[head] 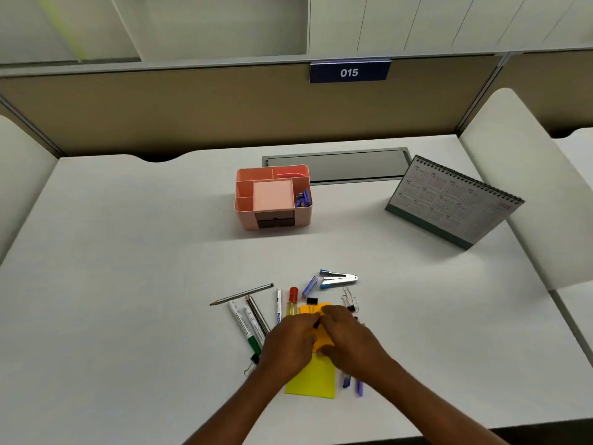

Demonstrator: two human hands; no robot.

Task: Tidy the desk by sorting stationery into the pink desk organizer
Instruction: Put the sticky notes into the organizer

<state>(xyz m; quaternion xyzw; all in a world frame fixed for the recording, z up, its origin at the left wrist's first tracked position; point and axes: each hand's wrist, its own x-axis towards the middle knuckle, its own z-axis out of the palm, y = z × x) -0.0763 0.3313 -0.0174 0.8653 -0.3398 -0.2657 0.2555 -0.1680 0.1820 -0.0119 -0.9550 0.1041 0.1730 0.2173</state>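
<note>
The pink desk organizer (272, 216) stands mid-desk with a pink notepad in its centre and purple boxes (303, 198) in its right compartment. Near me lies a spread of stationery: a pencil (241, 294), white markers (244, 326), a red-capped glue bottle (293, 300), a stapler (338, 279), binder clips (350, 300). Both hands meet over an orange sticky-note pad (321, 340) lying above a yellow pad (313, 379). My left hand (290, 343) and my right hand (348, 338) curl their fingers round the orange pad's edges.
A desk calendar (452, 202) stands at the right. A grey cable hatch (337, 165) lies behind the organizer. Beige partition with a "015" label (349, 72) closes the back. Purple small items (353, 383) lie right of the yellow pad.
</note>
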